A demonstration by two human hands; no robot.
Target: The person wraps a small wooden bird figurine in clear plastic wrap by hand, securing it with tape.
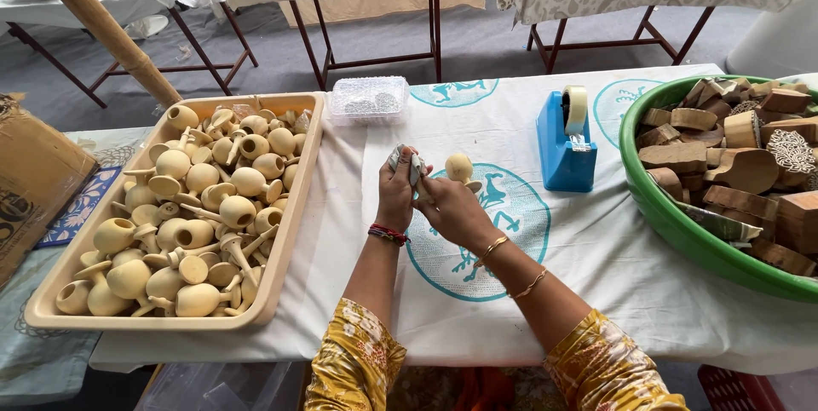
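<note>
Currently, I read both hands raised just above the white tablecloth with teal printed roundels point(511, 134), close together near the middle of the table. The left hand point(396, 194) is closed around a small folded piece of grey-white sheet material point(409, 164), pinched upright between thumb and fingers. The right hand point(452, 211) is closed on a small pale wooden piece with a round knob head point(458, 167); the knob projects above the fingers, and the stem is hidden in the grip. The two hands touch or nearly touch; I cannot tell which.

To the left of the hands I see a beige rectangular plastic tray point(294, 232), filled with many pale turned wooden pieces with bulb bodies and thin stems point(200, 215), heaped in no order. Behind the hands, at the tray's far corner, lies a clear plastic lidded box point(369, 98). To the right of the hands stands a blue plastic tape dispenser point(562, 151) with a roll of tape point(577, 109) mounted upright on top. At the right edge sits a green round plastic basin point(682, 232) holding brown carved wooden printing blocks point(733, 172), piled above the rim.

A brown cardboard box point(30, 177) sits at the far left, off the white cloth. Both forearms carry bangles and yellow patterned sleeves.
</note>
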